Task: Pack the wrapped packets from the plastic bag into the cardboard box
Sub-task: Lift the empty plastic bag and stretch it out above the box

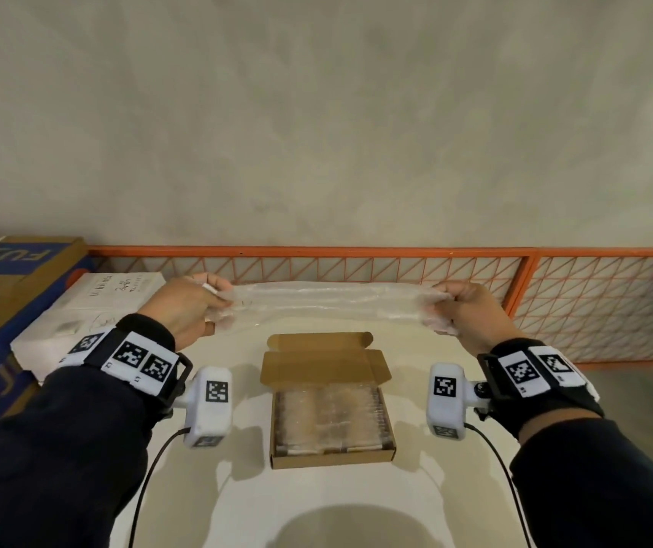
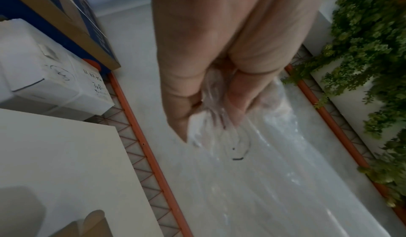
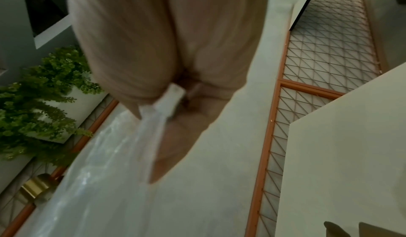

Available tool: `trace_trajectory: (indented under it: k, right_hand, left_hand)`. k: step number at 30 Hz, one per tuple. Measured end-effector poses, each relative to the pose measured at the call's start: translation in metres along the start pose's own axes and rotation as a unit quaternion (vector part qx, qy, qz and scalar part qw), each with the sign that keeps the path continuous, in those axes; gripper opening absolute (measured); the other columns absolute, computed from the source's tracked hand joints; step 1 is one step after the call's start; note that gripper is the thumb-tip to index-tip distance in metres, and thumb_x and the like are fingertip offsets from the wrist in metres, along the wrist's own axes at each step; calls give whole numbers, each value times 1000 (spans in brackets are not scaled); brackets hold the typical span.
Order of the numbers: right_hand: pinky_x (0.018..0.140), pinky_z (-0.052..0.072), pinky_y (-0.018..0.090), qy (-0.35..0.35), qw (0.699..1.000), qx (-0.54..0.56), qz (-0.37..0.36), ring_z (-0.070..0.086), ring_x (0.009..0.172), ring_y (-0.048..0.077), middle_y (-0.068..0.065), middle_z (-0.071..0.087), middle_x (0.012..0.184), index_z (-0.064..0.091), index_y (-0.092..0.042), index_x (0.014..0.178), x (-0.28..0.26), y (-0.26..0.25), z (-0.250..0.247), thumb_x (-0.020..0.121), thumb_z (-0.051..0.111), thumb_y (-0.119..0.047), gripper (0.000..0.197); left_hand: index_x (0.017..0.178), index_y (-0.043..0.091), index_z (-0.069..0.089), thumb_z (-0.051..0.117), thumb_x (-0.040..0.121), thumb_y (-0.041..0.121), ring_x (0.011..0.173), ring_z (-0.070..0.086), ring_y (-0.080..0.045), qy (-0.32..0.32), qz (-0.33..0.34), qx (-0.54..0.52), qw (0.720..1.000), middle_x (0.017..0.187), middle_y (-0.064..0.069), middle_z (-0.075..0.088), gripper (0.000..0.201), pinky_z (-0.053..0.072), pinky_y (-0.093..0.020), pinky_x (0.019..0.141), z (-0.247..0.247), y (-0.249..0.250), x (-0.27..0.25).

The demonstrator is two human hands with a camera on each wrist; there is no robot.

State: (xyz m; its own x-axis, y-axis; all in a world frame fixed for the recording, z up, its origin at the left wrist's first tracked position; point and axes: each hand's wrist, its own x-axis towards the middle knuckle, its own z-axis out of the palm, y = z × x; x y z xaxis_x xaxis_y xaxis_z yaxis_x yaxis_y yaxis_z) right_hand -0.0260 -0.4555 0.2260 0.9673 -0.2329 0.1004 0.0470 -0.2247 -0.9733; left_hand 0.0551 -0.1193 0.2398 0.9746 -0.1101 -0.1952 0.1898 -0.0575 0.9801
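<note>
A clear plastic bag (image 1: 332, 304) is stretched flat between both hands, in the air beyond the cardboard box. My left hand (image 1: 194, 302) grips its left end, with the film bunched between the curled fingers (image 2: 237, 98). My right hand (image 1: 463, 306) grips the right end (image 3: 162, 109). No packet shows inside the bag. The brown cardboard box (image 1: 289, 458) sits on the white table (image 1: 356, 508) with its lid (image 1: 324, 363) folded back. Clear-wrapped packets (image 1: 330, 417) fill it edge to edge.
A white carton (image 1: 91, 310) and a blue and brown carton (image 1: 4, 294) stand at the left. An orange mesh rail (image 1: 534, 278) runs behind the table along a grey wall. Green plants (image 2: 369, 50) hang further off.
</note>
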Motion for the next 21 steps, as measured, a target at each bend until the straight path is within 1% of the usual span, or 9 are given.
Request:
trace_trajectory:
  k: [2, 5, 7, 9, 10, 13, 16, 19, 21]
  right_hand:
    - [52, 43, 26, 14, 1000, 11, 11, 57, 51, 17, 3, 61, 50, 59, -4, 65, 0, -1, 0, 83, 36, 20, 38]
    - [56, 49, 23, 25, 998, 50, 26, 58, 67, 22, 10, 63, 76, 61, -5, 61, 1, 1, 0, 84, 31, 21, 45]
    - [56, 51, 22, 14, 998, 53, 27, 50, 60, 25, 11, 58, 61, 66, -11, 50, 3, 4, -1, 83, 31, 23, 58]
    - [60, 48, 27, 9, 999, 41, 33, 45, 54, 23, 5, 53, 47, 67, -13, 48, 5, 5, -5, 85, 32, 22, 62]
    - [59, 46, 27, 8, 998, 34, 42, 46, 54, 23, 4, 56, 52, 66, -11, 51, 5, 4, -8, 86, 31, 20, 59]
    - [40, 41, 15, 13, 998, 35, 60, 51, 51, 19, 8, 59, 75, 61, -4, 58, 2, -2, -14, 88, 29, 19, 50]
    - [36, 40, 12, 29, 994, 70, 81, 50, 42, 10, 7, 60, 83, 57, -2, 64, 2, 0, -21, 90, 27, 17, 44]
    - [35, 39, 13, 51, 983, 148, 98, 49, 37, 8, 10, 59, 77, 62, -5, 54, -1, 5, -21, 88, 29, 11, 50]
    - [35, 38, 14, 62, 972, 197, 112, 51, 38, 11, 10, 60, 66, 63, -5, 53, -2, 6, -19, 89, 32, -1, 48]
  left_hand:
    - [63, 10, 45, 41, 86, -19, 51, 59, -18, 21, 17, -3, 1000, 65, -10, 61, 37, 50, -27, 53, 0, -2, 2]
    - [59, 11, 45, 42, 85, -18, 60, 56, -16, 49, 43, 24, 998, 76, -5, 60, 39, 45, -15, 43, 4, -5, 6]
    - [57, 11, 49, 41, 85, -17, 54, 48, -16, 73, 58, 57, 994, 67, -9, 55, 40, 41, -14, 41, 5, -7, 10]
    - [57, 11, 53, 39, 84, -16, 50, 41, -18, 91, 73, 88, 989, 60, -9, 49, 41, 39, -15, 40, 6, -7, 12]
    - [56, 12, 56, 39, 84, -15, 52, 41, -19, 91, 80, 101, 987, 61, -9, 50, 42, 40, -16, 41, 5, -7, 12]
    - [57, 18, 64, 44, 86, -14, 60, 45, -18, 52, 91, 115, 988, 71, -7, 58, 47, 43, -22, 52, 3, -6, 11]
    - [76, 20, 65, 45, 86, -18, 65, 46, -15, 8, 96, 105, 990, 83, -4, 61, 44, 44, -12, 44, -1, -5, 8]
    - [75, 21, 66, 44, 85, -18, 68, 46, -15, -2, 105, 58, 993, 82, -5, 59, 47, 45, -15, 51, 0, -5, 7]
    - [55, 20, 68, 43, 87, -16, 69, 47, -17, 8, 100, 4, 995, 80, -6, 59, 54, 43, -23, 63, 3, -4, 5]
